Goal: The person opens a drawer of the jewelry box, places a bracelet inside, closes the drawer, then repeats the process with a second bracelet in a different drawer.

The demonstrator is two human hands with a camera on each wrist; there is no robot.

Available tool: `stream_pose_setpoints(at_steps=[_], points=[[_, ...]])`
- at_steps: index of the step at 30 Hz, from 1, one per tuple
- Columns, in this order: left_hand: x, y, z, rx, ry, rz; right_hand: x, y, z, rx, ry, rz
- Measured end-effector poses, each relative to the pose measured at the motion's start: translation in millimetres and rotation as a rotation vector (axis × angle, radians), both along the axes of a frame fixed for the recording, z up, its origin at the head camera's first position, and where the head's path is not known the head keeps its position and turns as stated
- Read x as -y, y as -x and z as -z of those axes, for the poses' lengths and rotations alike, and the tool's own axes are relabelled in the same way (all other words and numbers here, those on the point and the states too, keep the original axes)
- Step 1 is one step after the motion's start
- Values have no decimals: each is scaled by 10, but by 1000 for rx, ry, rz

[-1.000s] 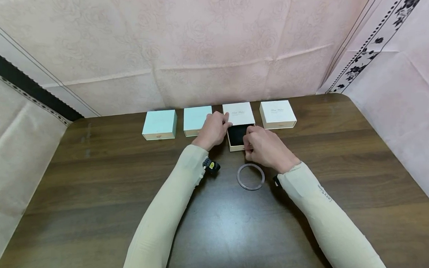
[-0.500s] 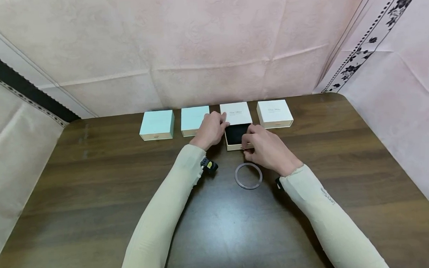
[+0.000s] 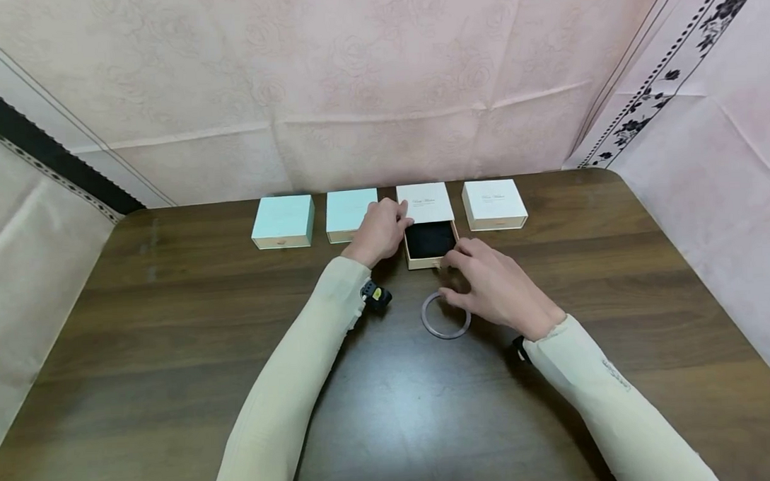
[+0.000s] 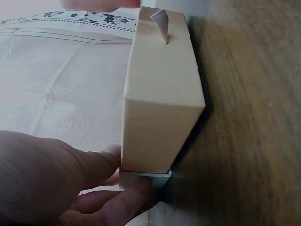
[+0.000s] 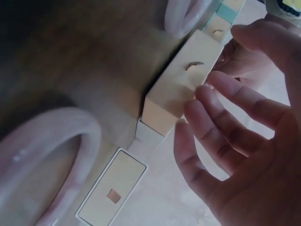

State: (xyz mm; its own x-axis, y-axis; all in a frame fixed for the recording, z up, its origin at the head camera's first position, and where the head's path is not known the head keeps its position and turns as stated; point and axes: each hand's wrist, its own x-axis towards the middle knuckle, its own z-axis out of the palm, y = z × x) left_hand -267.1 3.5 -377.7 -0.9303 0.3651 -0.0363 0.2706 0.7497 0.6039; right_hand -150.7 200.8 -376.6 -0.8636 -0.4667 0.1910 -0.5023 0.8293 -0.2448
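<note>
A white gift box (image 3: 425, 202) stands third from the left in the row, its drawer (image 4: 157, 80) pulled out toward me and showing a black lining (image 3: 429, 239). My left hand (image 3: 378, 233) grips the white sleeve's left side; the left wrist view shows thumb and fingers on it. My right hand (image 3: 495, 286) hovers just off the drawer's front right corner, fingers loosely bent and holding nothing. A pale lilac bangle (image 3: 448, 337) lies in front of the drawer, partly under the right thumb. A small ribbon tab (image 4: 161, 23) sticks out from the drawer front.
Two mint-topped boxes (image 3: 285, 214) stand to the left, the second partly behind my left hand. Another white box (image 3: 495, 203) stands at the right end of the row. The brown wooden table (image 3: 174, 389) ends at pale patterned cloth (image 3: 367, 85) behind the boxes.
My right hand has come away from the drawer, moving toward me and to the right as its fingers loosen. My left hand stays on the box; the drawer stays out.
</note>
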Motion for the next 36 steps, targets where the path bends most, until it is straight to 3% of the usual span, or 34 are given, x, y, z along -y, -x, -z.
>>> stream_pose_setpoints(at_steps=[18,36], points=[[9,-14,10,-7,-14,3,15,-271,143,25,-84,-72],[7,-22,11,-7,-24,3,15,-285,123,79,-114,-71]])
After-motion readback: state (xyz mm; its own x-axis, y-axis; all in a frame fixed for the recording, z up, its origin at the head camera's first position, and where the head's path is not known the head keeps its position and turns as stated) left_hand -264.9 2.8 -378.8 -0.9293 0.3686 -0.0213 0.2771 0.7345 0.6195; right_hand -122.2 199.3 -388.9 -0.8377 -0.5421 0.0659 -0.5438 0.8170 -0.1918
